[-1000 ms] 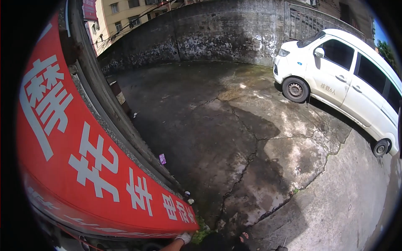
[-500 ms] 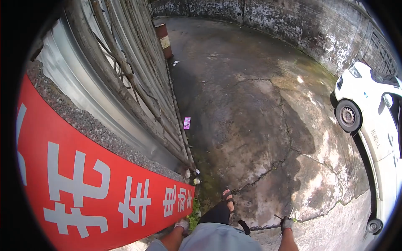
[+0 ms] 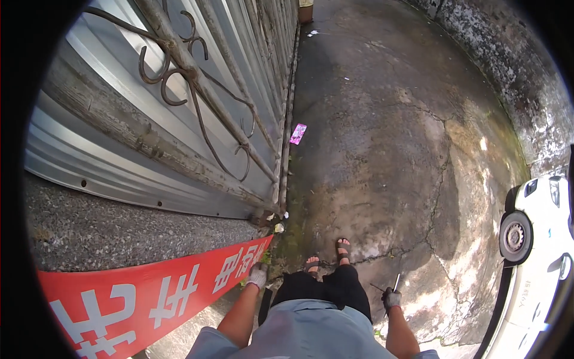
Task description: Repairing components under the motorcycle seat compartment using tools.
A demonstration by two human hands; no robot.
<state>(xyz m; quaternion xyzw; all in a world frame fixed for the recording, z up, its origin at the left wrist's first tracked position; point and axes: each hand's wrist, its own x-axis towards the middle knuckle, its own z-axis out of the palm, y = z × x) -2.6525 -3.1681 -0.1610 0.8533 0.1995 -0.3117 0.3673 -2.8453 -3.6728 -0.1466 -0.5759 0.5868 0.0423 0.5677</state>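
Observation:
A long red banner (image 3: 206,266) with large white lettering stretches along the low pebbled wall on my left. My left hand (image 3: 258,274), in a pale work glove, is at the lower edge of its narrow far end and looks to touch it; its fingers are too small to make out. On my right side, away from the banner, my right hand (image 3: 392,298) wears a grey and dark glove. It is closed around a slim tool (image 3: 397,281) with one bright, thin arm and one dark one; its exact kind is unclear.
Weathered poles and curled iron rods (image 3: 191,75) stand against corrugated metal sheeting (image 3: 113,173) above the wall ledge (image 3: 137,230). A white car (image 3: 532,287) is parked at right. A pink card (image 3: 298,134) and litter (image 3: 279,228) lie on the cracked concrete (image 3: 371,149).
My view has turned left and come closer to the fence. My left hand has moved up to the banner's edge. Both sandalled feet now show; the right hand still holds the tool.

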